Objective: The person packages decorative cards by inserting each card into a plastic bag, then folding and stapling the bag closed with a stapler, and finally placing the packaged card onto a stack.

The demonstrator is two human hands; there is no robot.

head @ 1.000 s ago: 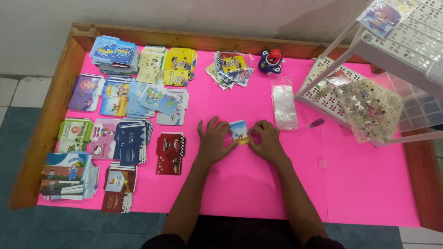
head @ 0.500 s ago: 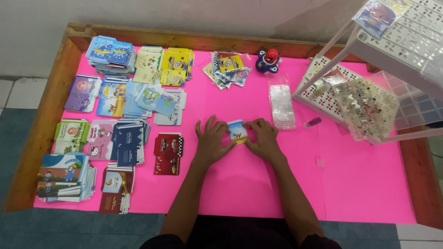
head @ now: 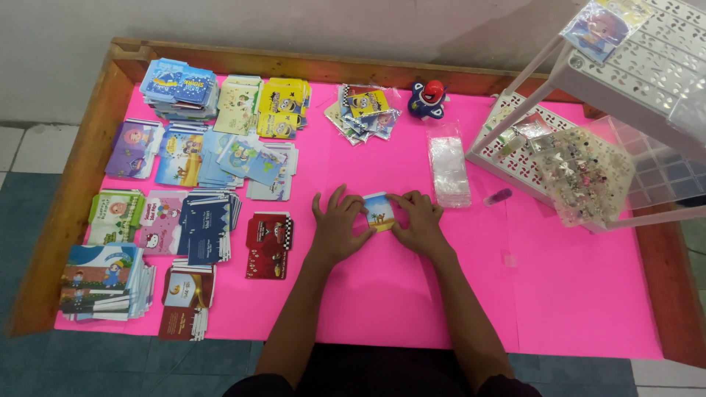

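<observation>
Our fingers (head: 346, 213) of the left hand (head: 340, 229) and right hand (head: 417, 223) pinched one small picture card (head: 379, 212) flat on the pink table (head: 382, 294), mid-fold we'd judge, w/ many stacks (head: 198, 220) sorted left and clear sleeves (head: 449, 165) untouched nearby.

Stacks of colourful printed packets (head: 220, 158) cover the pink table's (head: 588, 309) left half.

Pink table cover (head: 412, 294); blue-and-yellow card (head: 379, 212).
</observation>
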